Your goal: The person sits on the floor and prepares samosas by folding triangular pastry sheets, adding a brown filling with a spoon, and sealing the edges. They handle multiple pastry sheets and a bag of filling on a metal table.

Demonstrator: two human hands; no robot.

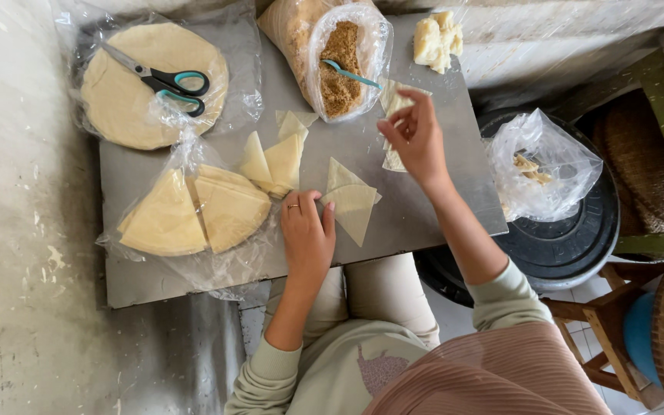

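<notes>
The left hand [307, 240] lies flat near the front edge of the grey metal surface [416, 207], its fingertips pressing down the left side of a pale triangular pastry wrapper [353, 206]; the grip is released, palm down, with a ring on 1 finger. That wrapper sits near the middle of the front half of the surface, its point aimed at the front edge, with a second triangle partly under its upper side.

The right hand [418, 138] is raised over the right part of the surface, fingers curled together in a loose pinch; whether anything is held between the fingertips cannot be told. Just beside it lies another wrapper piece [391, 157], partly hidden by the hand.

Left of the left hand, a small stack of cut triangles [274, 160] rests near the centre. Further left, 2 large wedge-shaped stacks of wrappers [194, 211] lie on clear plastic by the front left corner. At the back left corner, a round stack of uncut wrappers [128, 92] sits in a plastic bag with teal-handled scissors [164, 78] on top. At the back edge, an open plastic bag of brown crumbly filling [341, 65] holds a teal spoon [350, 74]. A lump of pale dough [436, 38] lies at the back right corner. Off the right edge, a clear bag [543, 165] rests on a black round lid [570, 238].
</notes>
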